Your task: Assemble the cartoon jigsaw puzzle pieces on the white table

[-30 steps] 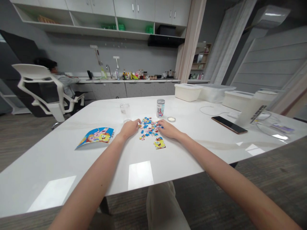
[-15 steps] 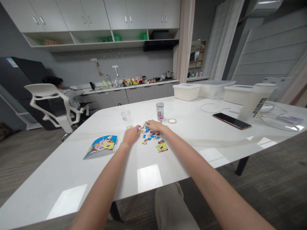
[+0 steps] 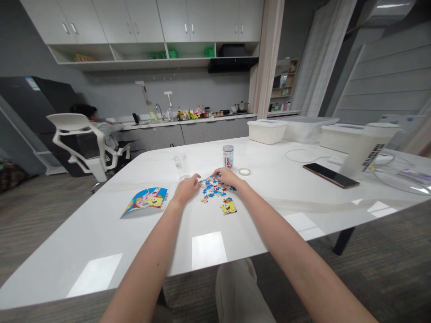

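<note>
A loose heap of small jigsaw puzzle pieces [image 3: 213, 188], blue, yellow and pink, lies on the white table. My left hand [image 3: 187, 188] rests at the heap's left edge, thumb and fingers a little apart, no piece visible in it. Over the heap's far right side, my right hand [image 3: 228, 176] reaches with fingers stretched and bent down onto the pieces; its fingertips are partly hidden. Nearer to me lies a joined puzzle section [image 3: 228, 206] showing a yellow cartoon face. A bent picture sheet [image 3: 144, 200] with the same character lies left of my left forearm.
Beyond the heap stand a clear plastic jar [image 3: 180, 163] and a printed can [image 3: 228, 157], with a round lid [image 3: 244, 171] beside it. Rightward are a phone [image 3: 330, 175], a tall bottle [image 3: 370, 150], cables and white bins [image 3: 267, 132]. A person [image 3: 111, 132] sits back left.
The view has shifted slightly. My right hand has drawn its fingers over the heap's far side, and more of the pieces show between my hands. The left hand stays at the heap's edge.
</note>
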`<state>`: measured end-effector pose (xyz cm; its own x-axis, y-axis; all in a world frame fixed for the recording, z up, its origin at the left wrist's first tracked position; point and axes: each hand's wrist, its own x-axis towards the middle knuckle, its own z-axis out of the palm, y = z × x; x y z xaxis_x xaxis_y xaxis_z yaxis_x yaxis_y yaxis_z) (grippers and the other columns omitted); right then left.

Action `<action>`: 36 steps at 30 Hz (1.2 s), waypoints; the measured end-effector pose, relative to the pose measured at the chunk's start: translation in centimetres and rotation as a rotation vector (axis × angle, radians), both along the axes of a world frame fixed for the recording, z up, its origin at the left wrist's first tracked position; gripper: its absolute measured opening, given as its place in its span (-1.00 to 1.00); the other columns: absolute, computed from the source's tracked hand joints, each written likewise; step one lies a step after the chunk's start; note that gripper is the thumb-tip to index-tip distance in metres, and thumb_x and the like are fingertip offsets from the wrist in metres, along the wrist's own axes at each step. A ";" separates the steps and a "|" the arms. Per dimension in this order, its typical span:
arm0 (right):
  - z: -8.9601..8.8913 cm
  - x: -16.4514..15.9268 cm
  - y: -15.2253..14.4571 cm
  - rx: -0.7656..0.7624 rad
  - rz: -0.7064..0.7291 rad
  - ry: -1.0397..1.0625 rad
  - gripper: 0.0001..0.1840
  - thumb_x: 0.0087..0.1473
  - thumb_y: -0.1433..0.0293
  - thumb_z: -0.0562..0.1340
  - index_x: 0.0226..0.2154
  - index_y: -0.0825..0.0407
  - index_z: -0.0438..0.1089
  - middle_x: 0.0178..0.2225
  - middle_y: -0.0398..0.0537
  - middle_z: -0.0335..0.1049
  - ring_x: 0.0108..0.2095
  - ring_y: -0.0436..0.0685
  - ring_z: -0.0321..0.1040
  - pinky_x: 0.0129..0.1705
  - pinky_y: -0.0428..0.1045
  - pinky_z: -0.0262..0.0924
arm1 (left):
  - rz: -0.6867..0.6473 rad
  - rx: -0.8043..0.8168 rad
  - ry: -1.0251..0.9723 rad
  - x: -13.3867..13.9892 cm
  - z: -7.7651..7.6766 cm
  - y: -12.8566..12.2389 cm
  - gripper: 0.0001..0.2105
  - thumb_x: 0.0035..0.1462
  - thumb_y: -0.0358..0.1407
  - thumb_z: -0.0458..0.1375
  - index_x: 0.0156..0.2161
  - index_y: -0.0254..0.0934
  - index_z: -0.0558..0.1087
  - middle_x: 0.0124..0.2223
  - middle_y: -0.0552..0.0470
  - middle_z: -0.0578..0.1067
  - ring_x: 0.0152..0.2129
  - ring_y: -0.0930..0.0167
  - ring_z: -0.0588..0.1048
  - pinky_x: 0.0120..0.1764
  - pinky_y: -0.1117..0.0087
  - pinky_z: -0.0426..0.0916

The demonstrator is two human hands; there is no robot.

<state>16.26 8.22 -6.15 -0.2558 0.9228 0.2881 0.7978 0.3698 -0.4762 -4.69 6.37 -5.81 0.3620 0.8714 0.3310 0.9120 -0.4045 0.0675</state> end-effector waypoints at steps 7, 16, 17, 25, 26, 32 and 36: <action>0.3 0.0 0.2 0.074 -0.088 0.119 -0.66 -0.03 0.66 0.17 -0.21 0.09 0.49 -0.24 -0.05 0.55 -0.24 0.00 0.45 -0.16 -0.14 0.28 | -0.025 0.018 -0.079 -0.3 0.2 -0.4 -0.71 0.25 -0.34 -0.09 -0.01 -0.21 0.40 -0.32 -0.07 0.55 -0.28 0.28 0.52 -0.24 0.37 0.30; 0.5 1.5 -0.1 0.105 -0.301 0.101 -0.63 -0.03 0.67 0.13 -0.19 0.08 0.45 -0.26 -0.04 0.53 -0.22 0.06 0.42 -0.12 -0.09 0.25 | -0.028 -0.004 -0.123 -0.3 0.1 -0.4 -0.72 0.23 -0.35 -0.08 -0.04 -0.22 0.40 -0.30 -0.10 0.54 -0.26 0.26 0.50 -0.21 0.34 0.30; 0.6 1.5 -0.2 0.105 -0.317 0.090 -0.64 -0.02 0.66 0.13 -0.18 0.08 0.45 -0.25 -0.03 0.53 -0.20 0.06 0.42 -0.11 -0.08 0.25 | -0.027 -0.007 -0.122 -0.3 0.1 -0.4 -0.72 0.23 -0.35 -0.08 -0.05 -0.22 0.40 -0.30 -0.10 0.54 -0.26 0.25 0.50 -0.21 0.33 0.30; 0.8 1.4 -0.8 0.038 -0.412 -0.020 -0.73 0.04 0.55 0.16 -0.26 0.04 0.53 -0.21 0.05 0.54 -0.15 0.16 0.44 -0.09 -0.03 0.25 | -0.017 -0.020 -0.123 -0.3 0.1 -0.5 -0.73 0.23 -0.34 -0.08 -0.05 -0.22 0.40 -0.31 -0.09 0.54 -0.27 0.26 0.50 -0.21 0.34 0.30; 0.8 1.4 -0.8 0.027 -0.413 -0.034 -0.73 0.04 0.55 0.16 -0.27 0.03 0.54 -0.21 0.05 0.54 -0.14 0.16 0.44 -0.09 -0.03 0.25 | -0.016 -0.021 -0.121 -0.3 0.1 -0.5 -0.73 0.23 -0.34 -0.08 -0.04 -0.22 0.40 -0.31 -0.09 0.54 -0.27 0.26 0.50 -0.22 0.34 0.30; 1.1 1.1 -1.0 -0.005 -0.395 -0.086 -0.71 0.04 0.54 0.17 -0.26 0.02 0.57 -0.18 0.03 0.55 -0.10 0.14 0.44 -0.05 -0.07 0.24 | -0.006 -0.030 -0.117 -0.4 0.0 -0.3 -0.72 0.23 -0.33 -0.08 -0.04 -0.22 0.40 -0.32 -0.09 0.53 -0.28 0.26 0.50 -0.23 0.34 0.30; 1.1 1.1 -1.1 -0.005 -0.376 -0.097 -0.72 0.09 0.50 0.16 -0.22 0.06 0.57 -0.14 0.08 0.53 -0.08 0.16 0.43 -0.04 -0.08 0.23 | 0.000 -0.038 -0.125 -0.3 0.1 -0.4 -0.73 0.23 -0.33 -0.08 -0.05 -0.22 0.39 -0.34 -0.07 0.53 -0.30 0.27 0.50 -0.23 0.34 0.30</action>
<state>17.38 7.17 -5.02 0.0749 0.9586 0.2747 0.9186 0.0408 -0.3930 -5.03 5.99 -5.69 0.3202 0.8843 0.3399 0.8955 -0.3996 0.1959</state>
